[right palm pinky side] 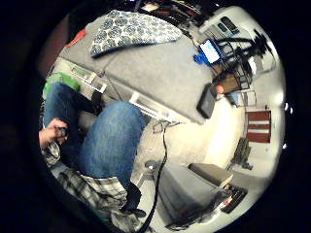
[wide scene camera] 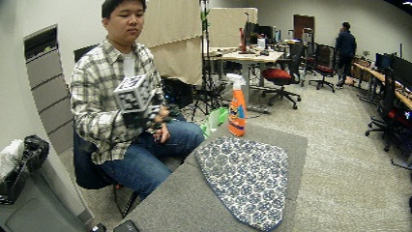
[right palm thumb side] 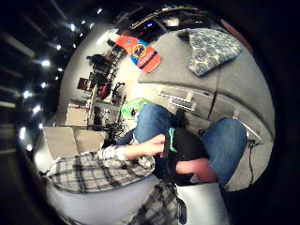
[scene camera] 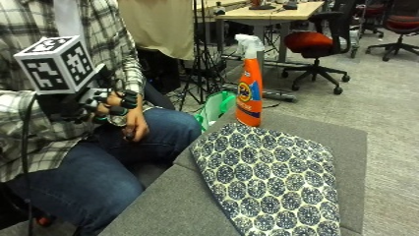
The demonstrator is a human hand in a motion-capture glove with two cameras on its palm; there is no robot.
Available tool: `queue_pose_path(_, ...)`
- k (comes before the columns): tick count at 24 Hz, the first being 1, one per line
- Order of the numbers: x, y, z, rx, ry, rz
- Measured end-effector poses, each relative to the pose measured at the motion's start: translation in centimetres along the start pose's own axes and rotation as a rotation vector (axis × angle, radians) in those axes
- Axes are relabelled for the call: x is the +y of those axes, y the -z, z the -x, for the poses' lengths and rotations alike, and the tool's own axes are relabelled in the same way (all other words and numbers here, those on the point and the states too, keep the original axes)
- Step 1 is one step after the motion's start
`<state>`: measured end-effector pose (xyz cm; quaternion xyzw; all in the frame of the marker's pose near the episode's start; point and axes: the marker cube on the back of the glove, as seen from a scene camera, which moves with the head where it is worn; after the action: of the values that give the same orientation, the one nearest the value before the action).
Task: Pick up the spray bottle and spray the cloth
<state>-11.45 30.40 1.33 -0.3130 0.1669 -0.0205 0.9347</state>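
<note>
so, entry at start of task: nothing done yet. the grip (scene camera: pixel 108 105) sat over the person's lap, fingers loosely curled and clamped on nothing, with the bare hand (scene camera: pixel 134 125) touching it from the far side. item one, spray bottle (scene camera: pixel 249 81): upright on the grey tabletop (scene camera: pixel 170 206), at its far edge, well apart from the grip and out ahead of it, untouched. item two, cloth (scene camera: pixel 272 182): patterned, spread flat on the same tabletop, nearer the grip than the bottle but also apart from it, its far corner just beside the bottle's base. no wet mark could be made out on the cloth. judged remaining: reach ahead to the bottle, close the grip on its neck, lift, aim the nozzle at the cloth, squeeze the trigger. all steps still open.
</note>
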Motion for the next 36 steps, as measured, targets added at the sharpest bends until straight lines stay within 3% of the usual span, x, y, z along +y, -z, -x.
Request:
queue_pose_path(5, 4.9, -0.4, -1.8, 0.045, -0.115, -0.032)
queue_pose_path(13, 7.0, -0.4, -1.7, 0.021, -0.158, -0.084)
queue_pose_path(36, 4.6, -2.0, -1.6, 0.026, -0.113, -0.023)
